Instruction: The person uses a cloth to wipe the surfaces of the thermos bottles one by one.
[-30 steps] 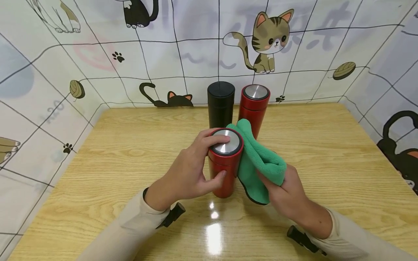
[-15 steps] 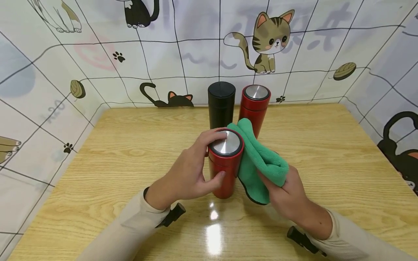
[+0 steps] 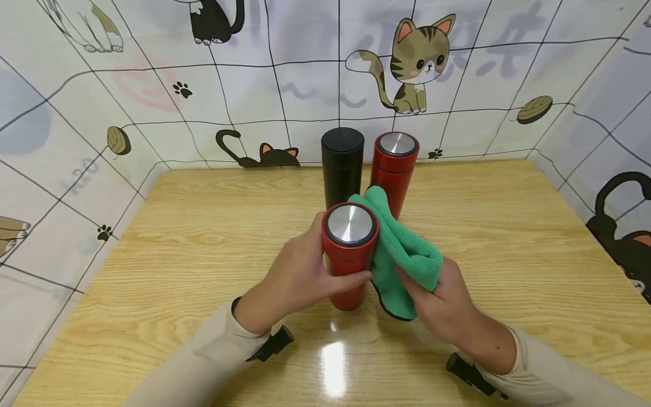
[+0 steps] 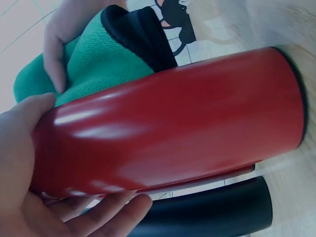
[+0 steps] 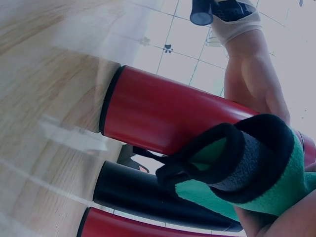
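Observation:
A red thermos flask with a silver disc on its lid stands upright on the table. My left hand grips it from the left, the thumb across its front and the other fingers behind it. In the left wrist view those fingers curl along the side of the red thermos flask. My right hand holds a folded green cloth with dark edging against the flask's right side. The green cloth also shows a grey inner face in the right wrist view.
Behind the gripped flask stand a black thermos flask and a second red flask, near the table's back edge. The wooden table is bordered by a white cat-print cloth at the back and sides.
My left hand has slid down off the lid onto the flask's body, its forefinger leaving the silver top and its thumb reaching further across the front. The right hand and green cloth have barely moved.

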